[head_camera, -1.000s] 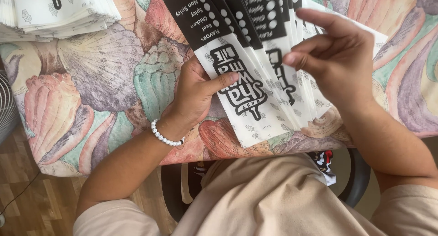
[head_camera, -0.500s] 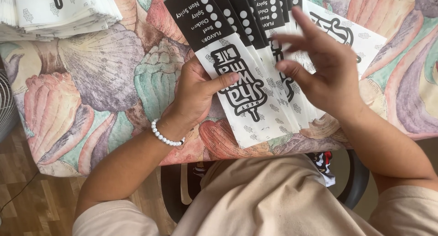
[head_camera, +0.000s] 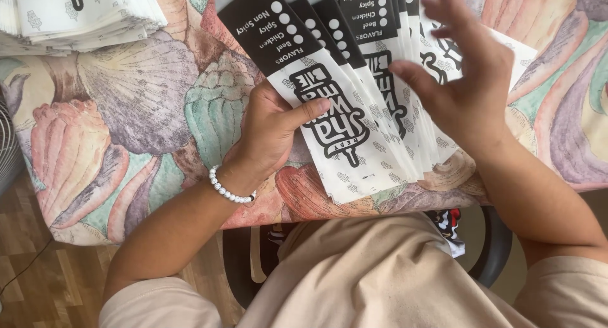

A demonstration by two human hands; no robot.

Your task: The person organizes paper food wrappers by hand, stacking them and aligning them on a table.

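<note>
Left hand [head_camera: 272, 128] near table's [head_camera: 126, 112] front edge, thumb clamping fanned paper sleeves [head_camera: 354, 112]. Right hand [head_camera: 468, 87] fingers spread, resting on the fan, gripping nothing.

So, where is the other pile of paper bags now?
In the head view, the pile of paper bags lies at the upper left corner on the shell-patterned tablecloth, left of the left hand.

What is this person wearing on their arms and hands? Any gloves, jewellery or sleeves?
No gloves: both hands are bare. The left hand has a bracelet of small white round beads around the wrist. The right hand shows no ring, watch or band in this view. Both forearms are uncovered; short, loose beige sleeves begin near the elbows, matching the beige garment below.
</note>
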